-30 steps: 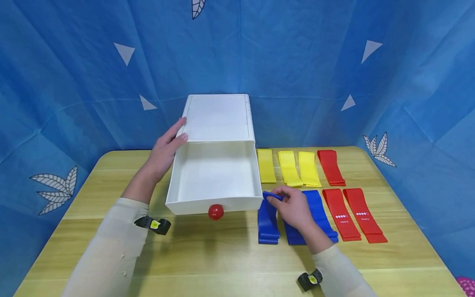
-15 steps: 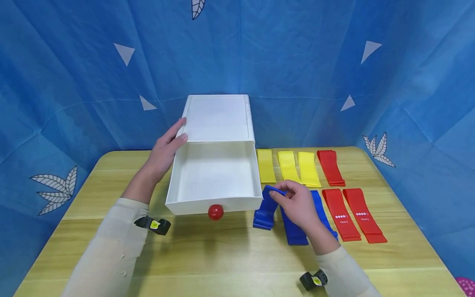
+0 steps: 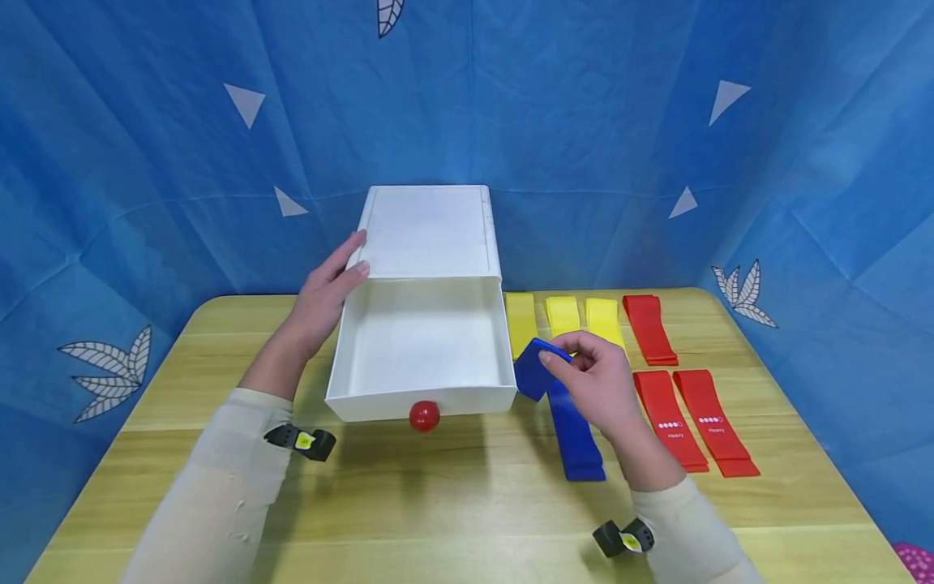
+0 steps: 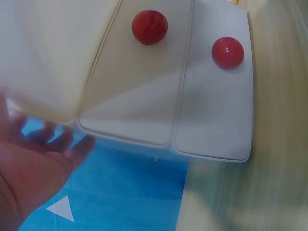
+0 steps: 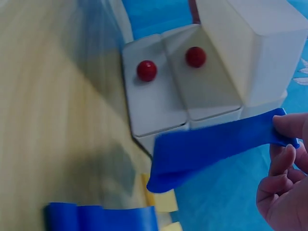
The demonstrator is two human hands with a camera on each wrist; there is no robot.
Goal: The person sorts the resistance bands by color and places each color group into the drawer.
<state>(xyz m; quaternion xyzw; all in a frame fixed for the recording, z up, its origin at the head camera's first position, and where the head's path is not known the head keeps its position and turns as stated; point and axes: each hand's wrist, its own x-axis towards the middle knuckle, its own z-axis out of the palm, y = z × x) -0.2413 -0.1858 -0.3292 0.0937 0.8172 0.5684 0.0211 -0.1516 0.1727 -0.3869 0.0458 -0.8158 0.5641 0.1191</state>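
A white drawer cabinet (image 3: 430, 235) stands at the back of the table, its top drawer (image 3: 423, 401) pulled out with nothing inside. My left hand (image 3: 321, 304) rests against the cabinet's left side, thumb near the top edge and fingers extended. Thumb and fingers of my right hand (image 3: 601, 389) pinch one end of a folded blue resistance band (image 3: 535, 371), lifted beside the drawer's right front corner. In the right wrist view the blue band (image 5: 211, 147) stretches from the fingertips, its free end hanging. Another blue band (image 3: 576, 442) lies on the table below the hand.
Yellow bands (image 3: 521, 324) lie right of the cabinet, partly hidden by my right hand. A red band (image 3: 652, 331) lies behind two red bands (image 3: 671, 422) marked "Heavy". Two shut lower drawers with red knobs (image 4: 227, 52) show in the left wrist view.
My right hand has lifted the blue band off the table, moving it up and slightly away, so its lower end no longer rests on the wood. The left hand and drawer have not moved.
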